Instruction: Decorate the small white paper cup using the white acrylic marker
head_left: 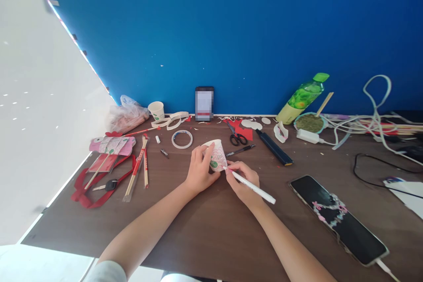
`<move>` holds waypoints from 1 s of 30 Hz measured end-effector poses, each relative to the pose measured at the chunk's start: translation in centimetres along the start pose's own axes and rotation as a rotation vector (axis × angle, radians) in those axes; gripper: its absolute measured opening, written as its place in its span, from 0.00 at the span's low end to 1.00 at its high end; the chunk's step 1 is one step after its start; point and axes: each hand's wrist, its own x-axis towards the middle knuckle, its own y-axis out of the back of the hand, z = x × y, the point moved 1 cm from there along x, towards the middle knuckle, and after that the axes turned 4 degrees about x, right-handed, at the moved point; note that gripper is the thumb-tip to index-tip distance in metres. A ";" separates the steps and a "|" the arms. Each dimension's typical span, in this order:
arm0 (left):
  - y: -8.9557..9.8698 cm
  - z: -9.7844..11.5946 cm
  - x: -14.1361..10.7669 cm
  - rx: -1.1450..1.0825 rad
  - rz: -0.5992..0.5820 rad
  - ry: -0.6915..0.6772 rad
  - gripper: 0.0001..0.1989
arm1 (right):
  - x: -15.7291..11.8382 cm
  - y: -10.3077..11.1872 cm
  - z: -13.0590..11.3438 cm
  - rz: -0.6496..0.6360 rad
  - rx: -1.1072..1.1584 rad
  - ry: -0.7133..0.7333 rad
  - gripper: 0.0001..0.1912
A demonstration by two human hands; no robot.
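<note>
My left hand (201,168) is closed around the side of a paper cup (218,155), which lies tilted on the dark table. Pink scalloped lines and a green print show on the cup's wall. In my right hand (243,179) is a white marker (256,190), its tip touching the cup near the lower edge. Just behind the cup lie a black pen (243,150) and dark scissors (237,135). A roll of tape (182,139) and a small white cap (157,139) lie to the left.
A phone (204,105) leans on the blue partition. At right are a green bottle (301,99), a bowl (309,122), cables and a large phone (339,219). A navy box cutter (274,147) lies nearer. Left are chopsticks (136,169), a key (105,185) and another cup (156,110).
</note>
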 end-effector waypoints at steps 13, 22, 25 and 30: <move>0.0 0.1 0.0 0.042 0.012 -0.046 0.44 | 0.0 -0.1 0.2 0.013 -0.024 0.018 0.02; 0.0 0.2 0.1 0.033 0.004 -0.031 0.44 | 0.0 -0.1 0.1 0.016 -0.022 0.007 0.02; 0.1 0.2 0.1 0.032 -0.004 -0.031 0.44 | 0.0 -0.1 0.2 0.015 -0.028 -0.003 0.02; 0.1 0.1 0.0 0.030 0.008 -0.031 0.45 | -0.1 0.0 0.3 0.013 -0.015 -0.010 0.01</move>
